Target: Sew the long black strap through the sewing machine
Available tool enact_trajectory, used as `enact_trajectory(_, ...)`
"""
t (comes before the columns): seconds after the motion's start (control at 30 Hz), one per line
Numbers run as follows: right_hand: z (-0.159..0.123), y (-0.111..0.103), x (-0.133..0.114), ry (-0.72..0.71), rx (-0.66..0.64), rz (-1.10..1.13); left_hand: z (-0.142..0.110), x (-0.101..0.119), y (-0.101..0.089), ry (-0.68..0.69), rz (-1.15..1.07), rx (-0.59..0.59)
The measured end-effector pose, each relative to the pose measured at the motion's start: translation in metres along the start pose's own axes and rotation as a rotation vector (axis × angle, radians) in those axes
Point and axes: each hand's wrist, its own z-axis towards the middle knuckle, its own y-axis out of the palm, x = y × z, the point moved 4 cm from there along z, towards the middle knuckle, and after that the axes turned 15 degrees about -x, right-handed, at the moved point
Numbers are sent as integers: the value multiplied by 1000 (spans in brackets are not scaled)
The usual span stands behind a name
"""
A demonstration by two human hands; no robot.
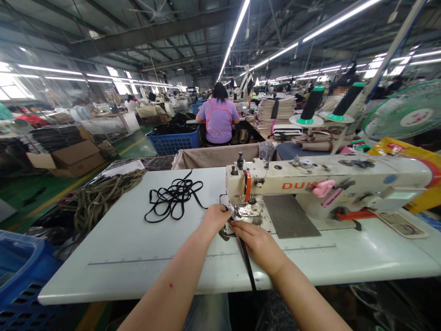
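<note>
A narrow black strap [247, 264] runs from the table's front edge up to the needle area of a white sewing machine [275, 181]. My left hand [217, 220] is closed at the left of the presser foot, thumb and fingers pinching the strap there. On the right, my right hand [257, 243] lies over the strap just in front of the foot, fingers closed on it. Behind my left hand the strap continues into a loose looped pile [174, 197] on the white table [138, 276]. My fingers hide the exact stitching spot.
A blue basket [24, 276] stands at the left edge, below a heap of olive straps [106, 202]. Two black thread cones [312, 105] and a green fan [409, 110] are at the right. Ahead, a person in purple [220, 117] sits beside another blue basket [175, 141].
</note>
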Motion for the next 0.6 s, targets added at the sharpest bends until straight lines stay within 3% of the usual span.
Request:
enact_trajectory(0.23,4,2,4,59,27,-15,22,-7,-8,68,-35,25)
enact_trajectory(0.6,0,2,3,79,55,-66,56,6,-11,115,75,-53)
